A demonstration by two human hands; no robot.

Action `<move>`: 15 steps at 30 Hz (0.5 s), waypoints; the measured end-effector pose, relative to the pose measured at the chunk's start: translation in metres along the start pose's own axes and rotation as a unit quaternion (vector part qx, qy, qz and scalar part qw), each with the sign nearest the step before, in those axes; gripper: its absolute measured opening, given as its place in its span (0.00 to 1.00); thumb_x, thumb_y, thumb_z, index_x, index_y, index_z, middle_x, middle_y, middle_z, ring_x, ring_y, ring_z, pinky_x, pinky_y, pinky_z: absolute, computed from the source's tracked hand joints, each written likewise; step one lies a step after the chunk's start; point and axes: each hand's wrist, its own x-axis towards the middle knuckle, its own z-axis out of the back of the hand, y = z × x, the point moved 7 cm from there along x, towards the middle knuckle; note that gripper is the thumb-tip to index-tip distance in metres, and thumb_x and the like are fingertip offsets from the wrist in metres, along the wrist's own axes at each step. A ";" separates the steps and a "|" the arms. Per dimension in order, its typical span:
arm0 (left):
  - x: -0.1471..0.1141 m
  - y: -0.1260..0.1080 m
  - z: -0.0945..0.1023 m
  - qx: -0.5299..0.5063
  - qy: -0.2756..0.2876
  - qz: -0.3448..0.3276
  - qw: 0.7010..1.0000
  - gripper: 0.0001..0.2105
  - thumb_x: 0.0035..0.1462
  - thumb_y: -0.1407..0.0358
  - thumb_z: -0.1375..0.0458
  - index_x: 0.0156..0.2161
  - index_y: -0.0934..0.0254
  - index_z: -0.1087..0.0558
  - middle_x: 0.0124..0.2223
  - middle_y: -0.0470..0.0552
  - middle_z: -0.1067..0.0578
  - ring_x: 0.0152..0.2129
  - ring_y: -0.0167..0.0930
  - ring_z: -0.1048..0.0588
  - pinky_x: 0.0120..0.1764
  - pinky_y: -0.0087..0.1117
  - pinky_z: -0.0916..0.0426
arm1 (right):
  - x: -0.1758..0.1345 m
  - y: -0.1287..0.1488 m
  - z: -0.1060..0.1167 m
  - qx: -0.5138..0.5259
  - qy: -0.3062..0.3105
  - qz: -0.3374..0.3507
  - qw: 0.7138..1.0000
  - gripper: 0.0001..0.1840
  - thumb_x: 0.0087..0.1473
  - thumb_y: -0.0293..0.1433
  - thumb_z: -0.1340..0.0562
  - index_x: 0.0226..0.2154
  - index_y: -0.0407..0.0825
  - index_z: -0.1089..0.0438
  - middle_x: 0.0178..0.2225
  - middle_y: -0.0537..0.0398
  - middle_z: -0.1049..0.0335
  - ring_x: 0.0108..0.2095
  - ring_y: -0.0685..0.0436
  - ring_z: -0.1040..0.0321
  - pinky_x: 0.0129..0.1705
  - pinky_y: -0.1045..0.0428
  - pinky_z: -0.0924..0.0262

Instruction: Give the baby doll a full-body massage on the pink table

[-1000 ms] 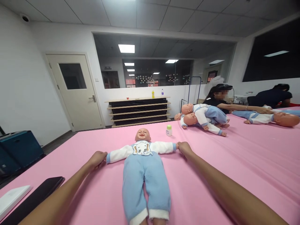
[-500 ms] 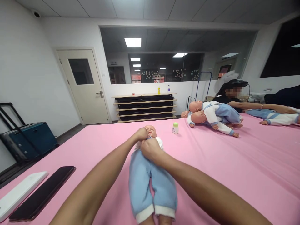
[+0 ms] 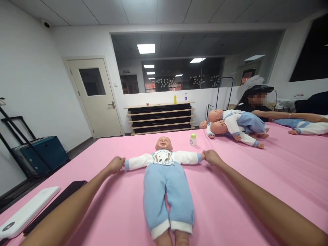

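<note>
- Clasping the doll [image 3: 166, 184] at the ends of its arms [image 3: 186, 157], left hand [image 3: 116, 165] and right hand [image 3: 212, 157].
- It lies face-up on the bench [image 3: 289, 164].
- I expect light, soft handling; cuffs [image 3: 199, 158] should grip best.

Ceiling light [image 3: 139, 4], overhead beyond the grip; bright panels [image 3: 146, 49] in window glass [image 3: 169, 42] behind it; soft shadow beside left forearm [image 3: 74, 205]; wide-angle stretching towards edges.

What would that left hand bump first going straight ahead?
The doll, probably its blue cuff: the left hand holds the end of that arm. Exact depth is hard to tell.
</note>
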 end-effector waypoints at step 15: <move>0.048 -0.212 -0.041 0.082 0.027 -0.107 0.991 0.13 0.53 0.61 0.42 0.23 0.69 0.31 0.15 0.51 0.36 0.14 0.27 0.37 0.22 0.29 0.46 | -0.083 0.233 -0.015 -0.235 -0.044 0.379 0.894 0.19 0.63 0.27 0.52 0.49 0.38 0.32 0.41 0.36 0.26 0.39 0.39 0.28 0.39 0.49 0.40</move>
